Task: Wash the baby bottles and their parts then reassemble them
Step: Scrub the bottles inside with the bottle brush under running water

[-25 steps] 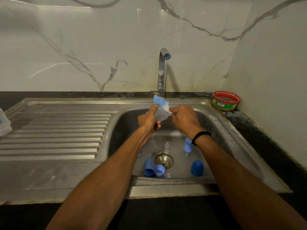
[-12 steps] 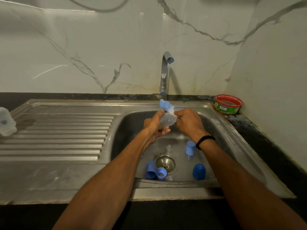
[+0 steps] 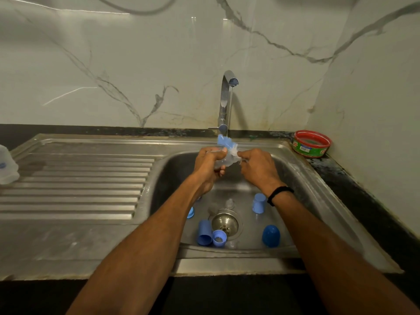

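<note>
Clear baby bottle is held tilted over the sink basin, just under the thin stream from the tap. Left-hand grip is wrapped round the bottle body. Right-hand grip is pinched on the bottle brush, whose blue-and-white bristles show at the bottle's upper end; depth inside the bottle cannot be told. Judged step: scrubbing and rinsing this bottle, with reassembly not yet begun. Around the drain strainer on the basin floor lie a pale blue cap, a dark blue dome cap, a blue collar ring and a clear teat. A second bottle stands on the draining board, well apart. The next move probably calls for freeing the brush, rinsing the bottle and parking it, then washing the loose parts singly. Wet plastic will likely need a firm hold.
</note>
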{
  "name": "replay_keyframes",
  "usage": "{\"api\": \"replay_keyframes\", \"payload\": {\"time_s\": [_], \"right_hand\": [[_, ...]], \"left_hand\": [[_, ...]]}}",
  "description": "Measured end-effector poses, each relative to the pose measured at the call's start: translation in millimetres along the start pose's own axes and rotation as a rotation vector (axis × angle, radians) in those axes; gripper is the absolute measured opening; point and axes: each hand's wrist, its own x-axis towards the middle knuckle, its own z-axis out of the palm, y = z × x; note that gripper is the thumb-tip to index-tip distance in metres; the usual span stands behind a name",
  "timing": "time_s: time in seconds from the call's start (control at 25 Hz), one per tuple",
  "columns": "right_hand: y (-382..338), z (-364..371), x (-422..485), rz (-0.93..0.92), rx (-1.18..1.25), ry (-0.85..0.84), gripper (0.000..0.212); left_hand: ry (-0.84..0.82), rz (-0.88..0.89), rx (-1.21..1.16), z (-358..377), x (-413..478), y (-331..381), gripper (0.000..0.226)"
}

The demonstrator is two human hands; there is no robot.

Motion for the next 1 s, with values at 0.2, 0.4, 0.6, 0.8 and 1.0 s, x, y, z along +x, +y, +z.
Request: {"api": "replay_keyframes", "payload": {"time_s": [0.2,0.4,0.6,0.8,1.0], "right_hand": [[-13,3,-5,-0.069,0.011,-0.029,0.036],[-13,0,-2,-0.048,0.005,0.019,0.036],[-14,1,-1,-0.091,0.004,-0.034,0.036],[-13,-3,-3,-0.060,-0.040,-0.003,0.036],[-14,-9,-6,-0.085,-0.051,-0.007,0.034]], "left_hand": [[0.240,-0.005,-0.103,-13,8,2,0.026],[0.213,0.016,-0.072,-6,5,4,0.035],[0.255,0.004,-0.049,-16,10,5,0.032],[0.200,-0.019,-0.033,-4,7,1,0.032],[0.193,-0.049,-0.033,-8,7,4,0.032]]}}
